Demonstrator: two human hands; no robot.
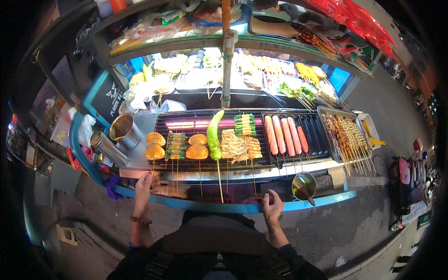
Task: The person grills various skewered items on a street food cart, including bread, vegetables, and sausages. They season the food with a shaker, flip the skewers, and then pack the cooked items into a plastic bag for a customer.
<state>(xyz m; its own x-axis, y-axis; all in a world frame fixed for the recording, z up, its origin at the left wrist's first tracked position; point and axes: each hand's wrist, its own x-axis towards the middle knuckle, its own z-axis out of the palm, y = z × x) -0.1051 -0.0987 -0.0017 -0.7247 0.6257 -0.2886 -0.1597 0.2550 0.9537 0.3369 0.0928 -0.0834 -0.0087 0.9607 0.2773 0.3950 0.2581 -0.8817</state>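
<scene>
My left hand (pixel 142 190) pinches the wooden skewer of two browned bun slices (pixel 155 151) at the grill's left end. To the right on the grill (pixel 210 131) lie green vegetable rolls (pixel 176 145), a second skewer of bun slices (pixel 197 151), a long green pepper (pixel 215 140), enoki mushrooms (pixel 239 144) and a bundle of green stalks (pixel 244 124). My right hand (pixel 273 204) is near the front rail, its fingers bent by a dark, narrow handle-like piece (pixel 257 196); whether it holds this is unclear. Several pink sausages (pixel 280 135) lie in a grooved black pan (pixel 316 134).
A metal cup with a brush (pixel 303 187) hangs at the front right. On the right stands a tray of skewers (pixel 346 129). At left are a steel container (pixel 124 129) and a shaker (pixel 109 148). A post (pixel 226 70) rises behind the grill, before lit food trays (pixel 199 78).
</scene>
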